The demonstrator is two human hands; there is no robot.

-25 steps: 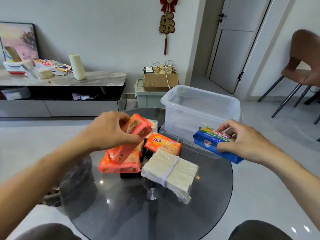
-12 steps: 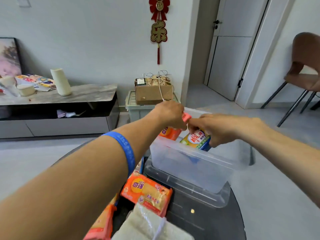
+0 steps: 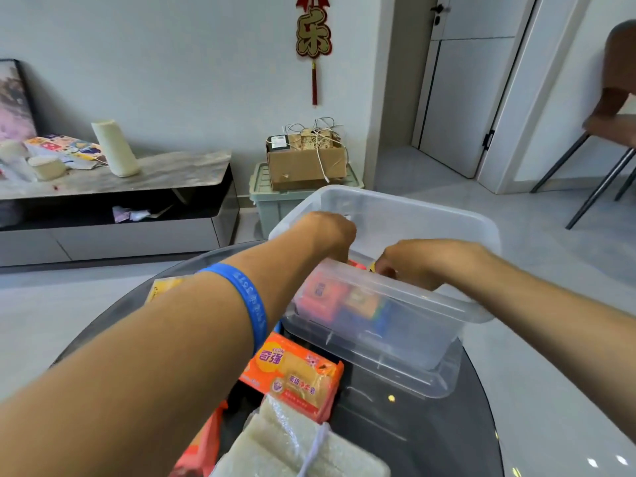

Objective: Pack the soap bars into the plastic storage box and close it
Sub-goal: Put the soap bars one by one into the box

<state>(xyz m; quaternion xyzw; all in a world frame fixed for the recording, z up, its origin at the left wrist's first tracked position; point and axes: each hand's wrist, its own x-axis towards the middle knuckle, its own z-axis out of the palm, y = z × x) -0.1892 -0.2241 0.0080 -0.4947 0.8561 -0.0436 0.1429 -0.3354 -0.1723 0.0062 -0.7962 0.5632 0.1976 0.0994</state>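
Note:
The clear plastic storage box stands on its lid at the far side of the round glass table. Both my hands reach down inside it. My left hand holds an orange soap pack, seen through the front wall. My right hand holds a blue soap pack beside it. Their fingers are hidden behind the rim. On the table near me lie another orange soap pack, a white wrapped soap bundle and one more orange pack.
A yellow pack peeks out behind my left forearm. Beyond the table stand a green bin with a cardboard box on it, a low TV console at left, and a chair at right.
Both hands have lowered their soap packs from above the box's rim down into the box. The view has tilted slightly downward.

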